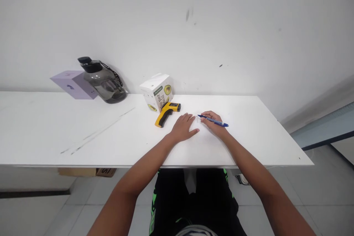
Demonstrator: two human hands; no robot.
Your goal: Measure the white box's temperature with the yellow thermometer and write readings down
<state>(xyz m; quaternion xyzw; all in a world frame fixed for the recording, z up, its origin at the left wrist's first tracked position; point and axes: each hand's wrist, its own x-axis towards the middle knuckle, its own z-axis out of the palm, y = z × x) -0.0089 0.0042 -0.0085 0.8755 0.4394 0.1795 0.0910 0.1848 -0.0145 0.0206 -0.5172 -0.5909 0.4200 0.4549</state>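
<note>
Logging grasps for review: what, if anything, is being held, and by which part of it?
The right hand holds a blue pen near its tip; the left hand lies flat, with nothing visibly held.

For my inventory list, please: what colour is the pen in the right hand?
The pen is mostly blue, as the head view shows.

Illegibly small pen marks

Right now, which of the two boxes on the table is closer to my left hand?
The white box with avocado pictures, behind the yellow gun-shaped device near your left hand. The purple box is farther left, partly hidden by the dark bottle.
</note>
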